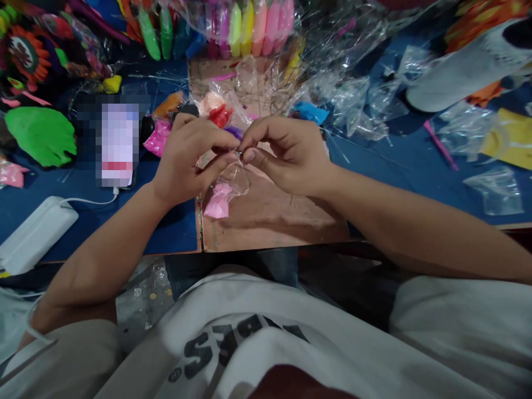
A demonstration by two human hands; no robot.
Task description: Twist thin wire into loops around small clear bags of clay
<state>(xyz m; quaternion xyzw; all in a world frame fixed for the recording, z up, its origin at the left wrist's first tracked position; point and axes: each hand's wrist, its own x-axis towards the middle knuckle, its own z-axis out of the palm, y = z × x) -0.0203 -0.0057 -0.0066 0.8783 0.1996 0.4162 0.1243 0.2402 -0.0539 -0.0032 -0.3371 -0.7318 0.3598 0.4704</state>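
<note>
Both hands meet over the wooden board (266,216) at the middle of the bench (166,233), pinching between thumb and forefinger the gathered neck of a small clear bag (239,178). The left hand (189,152) grips from one side and the right hand (286,149) from the other, their fingertips nearly touching; which part of the neck each one holds cannot be told. The bag hangs below the fingertips toward the person, with a pink lump (218,200) at its lower end. Beyond the hands lie a red piece (221,115) and a pale peach piece (211,102) in clear wrap; a magenta packet (158,137) lies just beside the left hand. A phone (118,141), its screen lit and blurred, rests farther left, joined by a white cable (89,200) to a white power bank (39,234). A green lump (40,136) lies at the far left. Along the back stands a row of colored packets (247,27). To the right, crumpled clear wrappers (353,105) surround a blue piece (311,112), and a white cylinder (465,66) lies tilted among further wrapping.
</note>
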